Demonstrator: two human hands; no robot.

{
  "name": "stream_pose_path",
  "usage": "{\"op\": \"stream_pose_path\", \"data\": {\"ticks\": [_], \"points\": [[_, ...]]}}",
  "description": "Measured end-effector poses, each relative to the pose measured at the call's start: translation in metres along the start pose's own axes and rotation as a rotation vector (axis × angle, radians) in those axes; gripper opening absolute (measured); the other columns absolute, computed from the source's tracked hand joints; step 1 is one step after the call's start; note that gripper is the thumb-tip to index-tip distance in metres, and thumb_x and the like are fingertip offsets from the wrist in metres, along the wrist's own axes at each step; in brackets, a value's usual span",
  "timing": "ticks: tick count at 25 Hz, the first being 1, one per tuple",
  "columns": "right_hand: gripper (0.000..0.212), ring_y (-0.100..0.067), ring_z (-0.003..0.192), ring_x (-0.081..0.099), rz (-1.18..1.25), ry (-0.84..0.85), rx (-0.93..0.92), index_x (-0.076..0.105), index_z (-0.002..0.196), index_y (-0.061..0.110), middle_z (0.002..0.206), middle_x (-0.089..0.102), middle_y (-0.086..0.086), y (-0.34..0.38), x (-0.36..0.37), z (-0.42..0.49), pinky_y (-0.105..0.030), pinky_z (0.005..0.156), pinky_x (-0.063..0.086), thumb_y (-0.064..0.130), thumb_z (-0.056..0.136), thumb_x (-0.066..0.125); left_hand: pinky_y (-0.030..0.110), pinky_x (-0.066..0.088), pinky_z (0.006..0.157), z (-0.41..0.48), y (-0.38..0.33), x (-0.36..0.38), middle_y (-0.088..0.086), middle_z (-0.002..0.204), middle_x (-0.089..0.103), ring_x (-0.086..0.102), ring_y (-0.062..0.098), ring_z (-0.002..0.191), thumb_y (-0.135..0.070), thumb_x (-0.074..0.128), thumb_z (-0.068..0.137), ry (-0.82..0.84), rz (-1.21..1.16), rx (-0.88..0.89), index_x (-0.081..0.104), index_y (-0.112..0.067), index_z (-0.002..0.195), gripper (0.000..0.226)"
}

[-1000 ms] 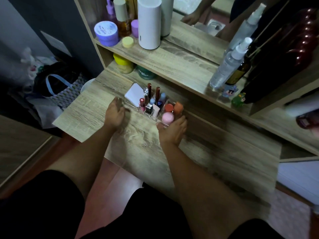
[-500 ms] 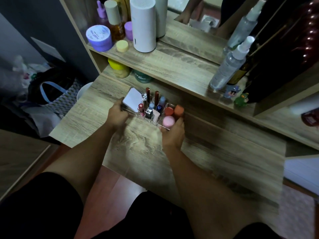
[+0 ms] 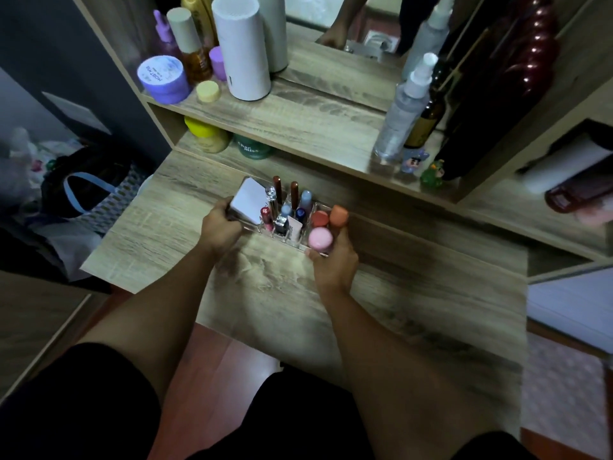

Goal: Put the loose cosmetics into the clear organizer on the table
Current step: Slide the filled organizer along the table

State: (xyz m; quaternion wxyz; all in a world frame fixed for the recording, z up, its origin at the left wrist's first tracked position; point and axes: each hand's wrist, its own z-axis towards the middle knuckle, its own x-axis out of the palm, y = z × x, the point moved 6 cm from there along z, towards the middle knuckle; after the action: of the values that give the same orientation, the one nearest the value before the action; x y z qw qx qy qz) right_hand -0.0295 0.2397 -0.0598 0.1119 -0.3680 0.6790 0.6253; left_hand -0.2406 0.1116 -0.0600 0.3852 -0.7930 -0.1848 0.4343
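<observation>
Table (image 3: pixel 414 293): wood-grain laminate, matte; I see it bearing the organizer near its back edge.
Shelf (image 3: pixel 298 124): same laminate, raised just behind the organizer; it closes off the space beyond it.
White cylinder (image 3: pixel 242 48): tall, smooth, upright on the shelf.
Spray bottle (image 3: pixel 403 111): clear plastic, white nozzle, on the shelf at right.
Purple jar (image 3: pixel 162 78): squat, round, at the shelf's left end.
Clear organizer (image 3: pixel 300 242): transparent, compartmented, filled; it sits between my two hands.
White compact (image 3: pixel 248 204): flat, rounded corners, tilted in the left compartment.
Middle cells: slim upright tubes, dark red and blue caps.
Pink sponge (image 3: pixel 320 238): round, soft-looking, right compartment, beside two orange ones.
Left hand (image 3: pixel 220 227): fingers curled onto the organizer's left end.
Right hand (image 3: pixel 335 260): fingers clasping its right end.
</observation>
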Motion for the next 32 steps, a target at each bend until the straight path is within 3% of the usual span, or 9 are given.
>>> {"op": "stream_pose_path", "data": {"ticks": [4,7,11,15,19,27,32], "points": [[0.083,-0.029,0.107,0.064,-0.007,-0.012,-0.024,0.044,0.136,0.018,0.119,0.068,-0.010,-0.019,-0.027,-0.007,-0.030,0.086,0.048,0.015,0.063,0.084,0.035,0.045,0.095,-0.023,-0.008,0.020,0.015,0.115,0.066,0.059,0.029,0.108,0.001,0.055,0.076,0.019,0.007,0.020,0.055,-0.014,0.123,0.049],[0.093,-0.030,0.109,0.063,-0.004,-0.009,-0.007,0.034,0.143,0.019,0.121,0.067,-0.012,-0.036,-0.047,-0.010,-0.031,0.087,0.048,0.016,0.064,0.083,0.032,0.044,0.089,-0.042,-0.015,0.036,0.016,0.113,0.067,0.060,0.030,0.106,0.003,0.052,0.074,0.033,0.028,0.045,0.057,-0.013,0.119,0.048],[0.096,-0.034,0.109,0.062,-0.037,0.001,0.041,0.027,0.146,0.019,0.121,0.067,-0.015,-0.068,-0.076,-0.012,-0.035,0.090,0.049,0.018,0.067,0.082,0.041,0.047,0.097,-0.074,-0.027,0.063,0.016,0.117,0.065,0.059,0.030,0.108,-0.011,0.045,0.062,0.070,-0.006,0.042,0.055,-0.015,0.122,0.061],[0.079,-0.032,0.106,0.064,0.076,0.053,0.064,0.041,0.138,0.017,0.116,0.068,-0.015,-0.098,-0.098,-0.016,-0.035,0.089,0.049,0.011,0.070,0.079,0.038,0.047,0.095,-0.099,-0.034,0.091,0.014,0.117,0.066,0.060,0.030,0.109,-0.007,0.050,0.068,0.095,0.003,0.046,0.055,-0.016,0.122,0.055],[0.086,-0.032,0.108,0.061,0.020,0.007,0.014,0.030,0.144,0.022,0.121,0.065,-0.014,-0.122,-0.131,-0.014,-0.036,0.093,0.048,0.015,0.072,0.078,0.029,0.044,0.087,-0.118,-0.046,0.122,0.015,0.117,0.065,0.059,0.025,0.105,-0.001,0.050,0.069,0.104,-0.003,0.072,0.055,-0.014,0.124,0.057],[0.077,-0.032,0.106,0.063,-0.048,-0.059,-0.062,0.035,0.139,0.018,0.118,0.066,-0.013,-0.158,-0.188,0.004,-0.034,0.089,0.049,0.017,0.074,0.077,0.024,0.039,0.085,-0.141,-0.076,0.177,0.010,0.114,0.066,0.057,0.019,0.100,-0.002,0.053,0.071,0.138,0.032,0.149,0.056,-0.015,0.123,0.054],[0.069,-0.026,0.104,0.063,-0.048,-0.112,-0.128,0.040,0.135,0.016,0.115,0.066,-0.010,-0.169,-0.207,0.024,-0.018,0.080,0.037,0.015,0.075,0.075,0.028,0.043,0.087,-0.144,-0.091,0.201,0.016,0.118,0.065,0.058,0.021,0.100,0.011,0.047,0.073,0.182,0.017,0.180,0.055,-0.008,0.124,0.055]]}}
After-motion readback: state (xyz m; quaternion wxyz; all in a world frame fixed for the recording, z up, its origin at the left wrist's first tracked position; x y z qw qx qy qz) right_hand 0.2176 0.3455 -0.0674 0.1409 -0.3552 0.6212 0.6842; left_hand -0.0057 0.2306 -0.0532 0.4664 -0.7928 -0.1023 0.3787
